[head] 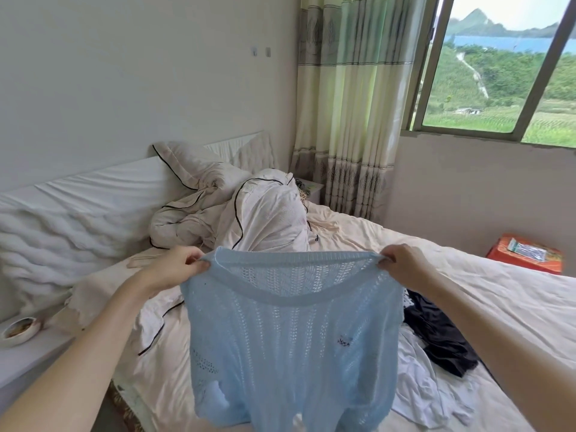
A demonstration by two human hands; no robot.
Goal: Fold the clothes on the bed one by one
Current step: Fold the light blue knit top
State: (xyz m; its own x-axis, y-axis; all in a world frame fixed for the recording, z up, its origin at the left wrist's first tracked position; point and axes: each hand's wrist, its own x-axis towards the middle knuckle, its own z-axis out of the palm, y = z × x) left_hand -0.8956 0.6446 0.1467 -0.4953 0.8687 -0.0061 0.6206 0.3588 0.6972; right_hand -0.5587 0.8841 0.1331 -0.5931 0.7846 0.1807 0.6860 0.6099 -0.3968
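Your left hand (174, 269) pinches one end of neckline of light blue knit sweater (290, 338), fingers curled round fabric. Your right hand (405, 265) pinches other end same way. Sweater hangs stretched between both hands, held up above bed (467, 275), lower part dropping toward bottom edge. Dark garment (439, 335) and white garment (417, 385) lie on sheet right of sweater, touching each other. Crumpled duvet (233, 210) piled near headboard. Orange box (526, 254) beyond bed, probably on floor.
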